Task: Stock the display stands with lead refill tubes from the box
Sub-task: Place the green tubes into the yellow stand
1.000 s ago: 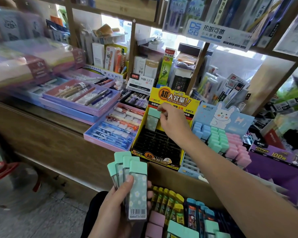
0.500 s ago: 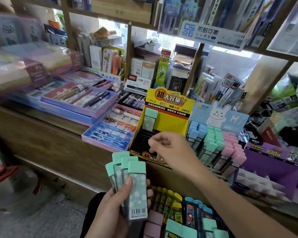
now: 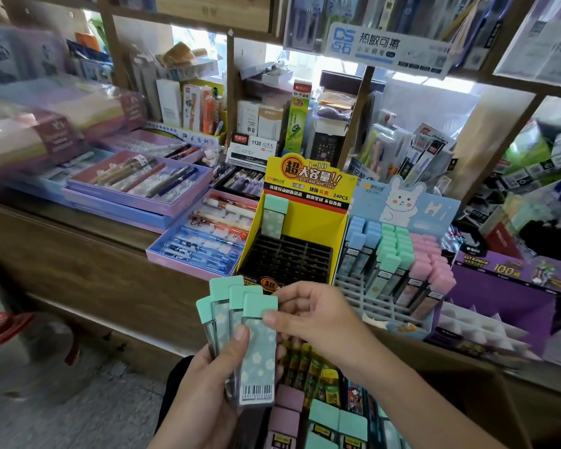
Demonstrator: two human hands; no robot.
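Presently, four lead refill tubes (image 3: 225,288) are sitting fanned in the left hand (image 3: 204,400), which is gripping them from below with its thumb pressing across the front tube (image 3: 261,361). The right hand (image 3: 314,319) is pinching that front tube just under its cap, thumb on the face, fingers curling behind.

One matching tube (image 3: 274,218) is standing upright in the far-left slot of the yellow stand (image 3: 305,218). Every other slot of its black grid (image 3: 289,259) is lying open.

Two stands are sitting side by side on the wooden bench (image 3: 78,251): the yellow one to the left, the blue rabbit stand (image 3: 405,205) to the right. The latter is carrying three colour blocks: blue caps (image 3: 363,233), mint caps (image 3: 394,251) and pink caps (image 3: 431,270). These are too crowded for a piece count. Its near rows of grey grid (image 3: 366,299) are showing bare.

The fan is hovering just in front of the yellow stand's near lip, over the bench's near edge. Further packed tubes (image 3: 287,396), capped in pink, mint and yellow, are lying below the hands, nearest the viewer. One pink-rimmed pen tray (image 3: 188,265) is resting just left of the yellow stand.

The tubes are showing as flat, rectangular, clear plastic, with flower-print labels and a barcode at the foot. Their caps are looking squared and matte. The stands are showing glossy printed card.
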